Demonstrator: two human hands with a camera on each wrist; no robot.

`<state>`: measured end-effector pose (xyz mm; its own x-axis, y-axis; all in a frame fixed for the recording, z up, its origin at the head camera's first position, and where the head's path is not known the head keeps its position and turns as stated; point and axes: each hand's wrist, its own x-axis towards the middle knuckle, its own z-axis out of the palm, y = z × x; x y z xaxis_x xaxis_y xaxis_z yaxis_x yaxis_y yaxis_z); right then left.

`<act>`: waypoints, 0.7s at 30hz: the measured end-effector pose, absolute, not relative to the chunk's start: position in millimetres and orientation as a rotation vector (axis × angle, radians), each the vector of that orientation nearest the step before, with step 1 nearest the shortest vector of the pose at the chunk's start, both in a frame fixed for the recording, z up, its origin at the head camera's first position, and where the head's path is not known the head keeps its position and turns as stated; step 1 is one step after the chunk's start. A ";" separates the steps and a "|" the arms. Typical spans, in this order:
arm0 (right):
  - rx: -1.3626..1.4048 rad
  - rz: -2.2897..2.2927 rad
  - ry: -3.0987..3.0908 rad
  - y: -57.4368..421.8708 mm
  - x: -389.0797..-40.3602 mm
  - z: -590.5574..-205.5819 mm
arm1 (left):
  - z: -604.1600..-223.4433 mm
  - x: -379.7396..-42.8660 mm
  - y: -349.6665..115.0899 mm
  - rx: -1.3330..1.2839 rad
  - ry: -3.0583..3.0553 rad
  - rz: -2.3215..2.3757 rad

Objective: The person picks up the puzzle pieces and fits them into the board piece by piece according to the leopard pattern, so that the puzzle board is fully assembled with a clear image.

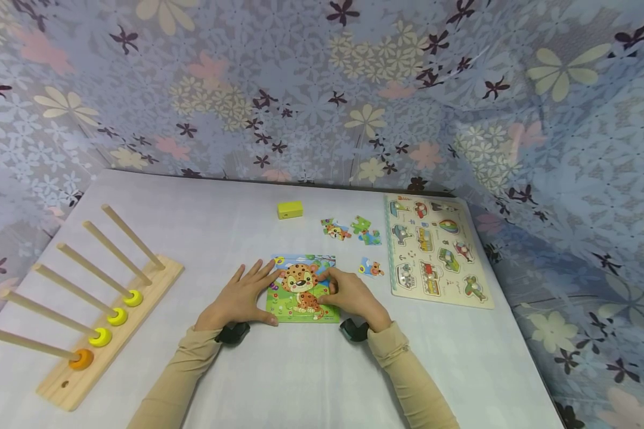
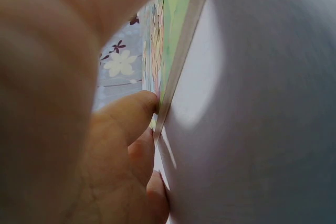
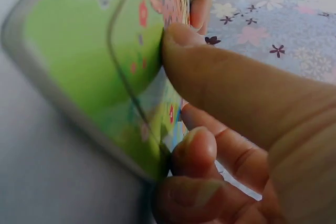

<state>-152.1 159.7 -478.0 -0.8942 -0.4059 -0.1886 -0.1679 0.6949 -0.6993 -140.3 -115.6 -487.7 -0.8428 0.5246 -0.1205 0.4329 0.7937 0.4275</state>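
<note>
A square puzzle board (image 1: 287, 304) with a spotted leopard cub on green grass lies on the table between the hands. Spread along its left side, the left hand (image 1: 242, 300) has its fingertips on the upper left edge and its thumb near the lower left corner. The right hand (image 1: 354, 295) bends over the right half, thumb and curled fingers pinching at a puzzle piece (image 3: 152, 85) in the picture. In the right wrist view the thumb (image 3: 184, 38) presses on the board's face. The hand hides part of that piece in the head view.
Loose puzzle pieces lie behind the board, some showing a leopard face (image 1: 336, 231), one a bear (image 1: 372, 267). A yellow block (image 1: 290, 210) is farther back. A wooden peg stand (image 1: 155, 274) with rings is at left, a vehicle picture board (image 1: 442, 250) at right.
</note>
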 end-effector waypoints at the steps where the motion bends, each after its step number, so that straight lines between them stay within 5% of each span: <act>1: -0.449 -1.014 2.577 159.7 -152.2 -477.6 | -487.4 -140.3 -115.6 0.744 2.750 0.574; 9: -0.454 -1.101 2.548 169.0 -155.6 -473.9 | -487.3 -141.4 -114.6 0.748 2.739 0.577; 21: -0.115 -1.153 2.826 225.3 -172.4 -471.8 | -489.0 -141.6 -114.5 0.731 2.738 0.575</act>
<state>-172.4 225.3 -471.8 -0.9933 -0.1025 -0.0526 -0.0365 0.7127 -0.7005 -141.6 -114.5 -489.0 -0.8430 0.5205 -0.1356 0.4218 0.7963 0.4336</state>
